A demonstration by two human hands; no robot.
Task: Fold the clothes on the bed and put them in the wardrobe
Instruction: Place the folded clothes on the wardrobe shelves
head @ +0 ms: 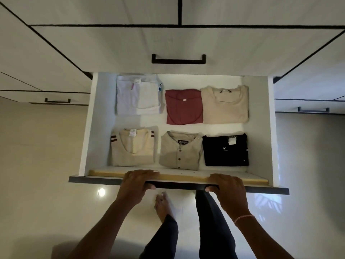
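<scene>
Head view is showing a big white wooden drawer [87, 128] standing open. Six folded tops [183, 107] are lying inside in two rows, from a white folded pile [138, 94] in the back left corner to a black folded T-shirt [225, 150] in the front right corner. The left hand [138, 181] and right hand [226, 186] are both curling tight over the drawer's front edge. Folding is looking done; closing the drawer is probably what is left.

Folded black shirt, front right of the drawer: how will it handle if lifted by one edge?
The black shirt is soft folded fabric, so it would probably droop and unfold. It looks thin, so it is likely light. It seems to abut the buttoned grey shirt, so pushing it sideways may rumple that neighbour.
</scene>
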